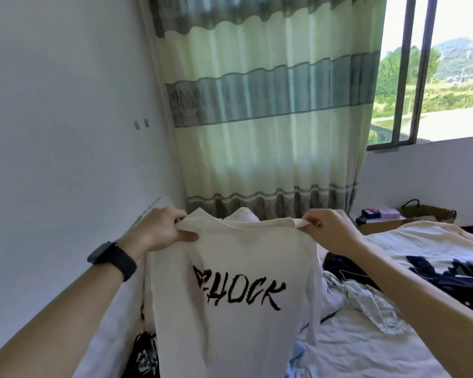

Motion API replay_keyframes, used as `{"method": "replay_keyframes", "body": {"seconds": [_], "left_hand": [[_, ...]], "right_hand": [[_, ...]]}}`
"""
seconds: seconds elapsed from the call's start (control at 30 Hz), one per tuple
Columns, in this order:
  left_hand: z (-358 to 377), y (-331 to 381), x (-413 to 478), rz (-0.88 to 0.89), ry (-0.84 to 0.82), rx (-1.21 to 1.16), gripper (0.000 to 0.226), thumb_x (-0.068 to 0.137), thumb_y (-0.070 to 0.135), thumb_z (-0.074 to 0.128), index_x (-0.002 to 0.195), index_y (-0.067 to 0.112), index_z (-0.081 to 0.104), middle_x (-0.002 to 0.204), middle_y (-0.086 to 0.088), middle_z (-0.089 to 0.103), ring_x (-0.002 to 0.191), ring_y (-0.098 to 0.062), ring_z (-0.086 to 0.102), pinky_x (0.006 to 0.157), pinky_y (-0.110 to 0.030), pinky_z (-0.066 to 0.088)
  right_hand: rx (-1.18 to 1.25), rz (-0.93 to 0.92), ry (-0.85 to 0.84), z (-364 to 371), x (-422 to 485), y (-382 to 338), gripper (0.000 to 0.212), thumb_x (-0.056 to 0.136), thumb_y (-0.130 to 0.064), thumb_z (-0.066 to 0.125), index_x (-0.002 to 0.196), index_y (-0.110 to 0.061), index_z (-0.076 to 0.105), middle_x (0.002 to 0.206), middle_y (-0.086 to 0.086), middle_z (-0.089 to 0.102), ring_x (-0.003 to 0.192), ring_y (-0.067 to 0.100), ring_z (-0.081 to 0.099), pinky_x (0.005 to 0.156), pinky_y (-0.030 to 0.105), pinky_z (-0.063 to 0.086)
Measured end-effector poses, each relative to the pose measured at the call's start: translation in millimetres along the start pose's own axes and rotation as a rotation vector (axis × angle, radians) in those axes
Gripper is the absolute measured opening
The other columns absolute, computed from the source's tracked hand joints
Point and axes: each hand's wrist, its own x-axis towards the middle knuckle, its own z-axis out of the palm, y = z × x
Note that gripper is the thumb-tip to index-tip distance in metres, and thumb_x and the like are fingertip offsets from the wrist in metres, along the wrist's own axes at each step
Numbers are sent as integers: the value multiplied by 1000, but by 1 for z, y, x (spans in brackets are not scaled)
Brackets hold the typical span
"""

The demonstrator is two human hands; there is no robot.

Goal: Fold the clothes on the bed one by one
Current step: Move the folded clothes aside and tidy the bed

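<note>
Slippage is the first worry. The white printed shirt point(230, 282) hangs in the air in front of the person, above the near end of the bed point(366, 350), with its black lettering facing the camera. It is held only at the two shoulder corners. The left hand point(159, 230) pinches one corner between thumb and curled fingers, and the right hand point(328, 230) pinches the other with thumb and fingertips. Both grips take very little cloth, so a shake could pull a corner free and drop that side into a heap.

The landing spot is the second worry. Beneath and beside the shirt lie a pale crumpled garment point(366, 298), a dark garment point(448, 274) and a black printed piece point(145, 353) by the wall. Laid on that clutter, the shirt would crease or pick up a neighbour in the fold.

The sleeves seem to hang bunched along the sides — hard to tell here — and could end up trapped under the body, which would spoil the fold.
</note>
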Motion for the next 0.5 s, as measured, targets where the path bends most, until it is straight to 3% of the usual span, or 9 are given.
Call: {"method": "replay_keyframes", "body": {"seconds": [0.1, 0.17, 0.23, 0.3, 0.37, 0.43, 0.5], "left_hand": [[2, -21, -16, -117, -63, -76, 44, 76, 38, 85, 58, 19, 50, 60, 4, 48, 60, -14, 43, 52, -24, 27], [0, -29, -28, -214, -169, -253, 35, 76, 42, 85, 66, 17, 63, 67, 5, 60, 66, -13, 53, 57, -22, 35], [0, -38, -43, -284, -318, -374, 37, 72, 50, 86, 89, 19, 76, 91, 4, 72, 86, -16, 64, 70, -27, 43], [6, -49, -59, -326, -398, -430, 40, 77, 42, 85, 105, 16, 75, 111, -3, 72, 106, -23, 66, 86, -33, 48], [15, -60, -76, -371, -449, -510, 45, 74, 33, 88, 110, 11, 71, 112, -9, 73, 106, -26, 69, 91, -37, 54], [21, -68, -87, -332, -425, -510, 49, 65, 34, 93, 105, 14, 72, 104, -10, 73, 95, -25, 71, 78, -32, 56], [27, -69, -91, -241, -224, -422, 31, 74, 21, 88, 98, 21, 70, 99, -6, 67, 89, -24, 69, 72, -25, 50]], "right_hand": [[-191, -42, 103, -4, 7, -17, 28, 100, -44, 56, 86, -21, 65, 78, -7, 62, 77, 24, 57, 66, 35, 44], [-207, -48, 147, -2, 11, -25, 31, 102, -45, 51, 83, -23, 60, 78, -5, 59, 77, 25, 53, 66, 35, 41], [-123, -19, 100, 1, 13, -29, 31, 103, -37, 52, 76, -21, 56, 77, 0, 61, 78, 29, 55, 64, 36, 41], [-69, -11, -2, 6, 12, -27, 20, 101, -23, 53, 85, -19, 65, 89, 4, 67, 86, 29, 57, 68, 35, 41], [-69, 2, -76, 10, 4, -25, 17, 98, -13, 51, 99, -19, 67, 103, 5, 68, 94, 25, 57, 74, 33, 41], [-10, -1, -97, 13, -3, -30, 22, 97, -7, 48, 101, -19, 66, 106, 3, 66, 95, 22, 56, 75, 32, 41], [41, -11, 10, 15, -12, -42, 21, 98, -7, 48, 105, -18, 65, 106, -1, 63, 96, 20, 53, 77, 31, 38]]}}
